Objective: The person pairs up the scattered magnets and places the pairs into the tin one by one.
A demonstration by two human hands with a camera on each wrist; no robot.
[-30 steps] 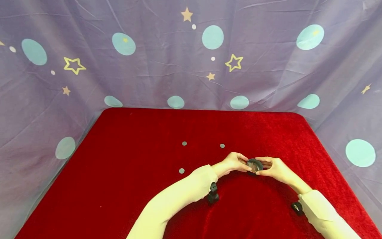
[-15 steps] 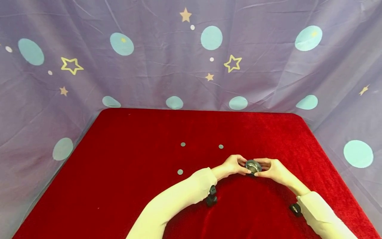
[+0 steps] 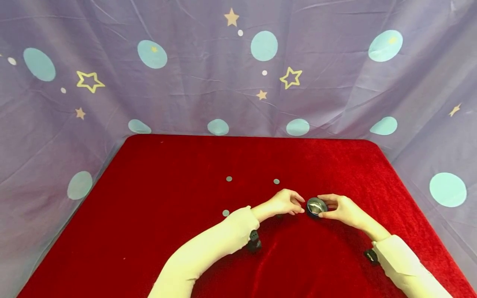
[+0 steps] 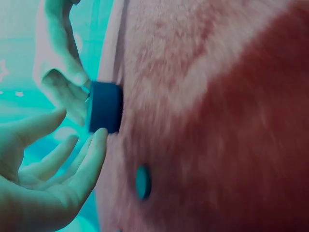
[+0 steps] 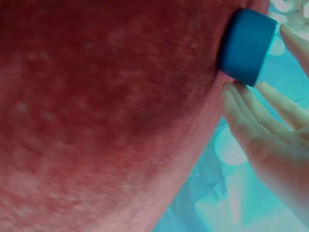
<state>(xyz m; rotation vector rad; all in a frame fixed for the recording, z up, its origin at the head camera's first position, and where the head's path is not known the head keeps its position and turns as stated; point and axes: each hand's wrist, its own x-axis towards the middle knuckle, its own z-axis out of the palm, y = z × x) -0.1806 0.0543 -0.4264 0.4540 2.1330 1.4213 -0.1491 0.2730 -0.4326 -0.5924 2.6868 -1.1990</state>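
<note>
On the red cloth stands a short, round dark container (image 3: 316,207), its top face glinting. In both wrist views its smooth side shows as deep blue. My right hand (image 3: 340,211) holds it from the right, thumb at the near rim and fingers at the far side. Just left of it, my left hand (image 3: 287,203) is apart from the container with fingers loosely bent and nothing between them. In the left wrist view the left fingertips (image 4: 100,137) overlap the container's lower edge. Beyond them, the right hand (image 4: 60,72) is at the rim.
Small flat grey discs lie on the cloth: one (image 3: 276,181) behind my left hand, one (image 3: 229,179) farther left, one (image 3: 225,213) beside the left sleeve. The red-covered table (image 3: 167,186) meets a purple patterned curtain (image 3: 208,74) at its back and sides.
My left hand has let go of the container and drawn back a little to the left. The right hand stays at the container, whose top now shows a bright, curved glint.
</note>
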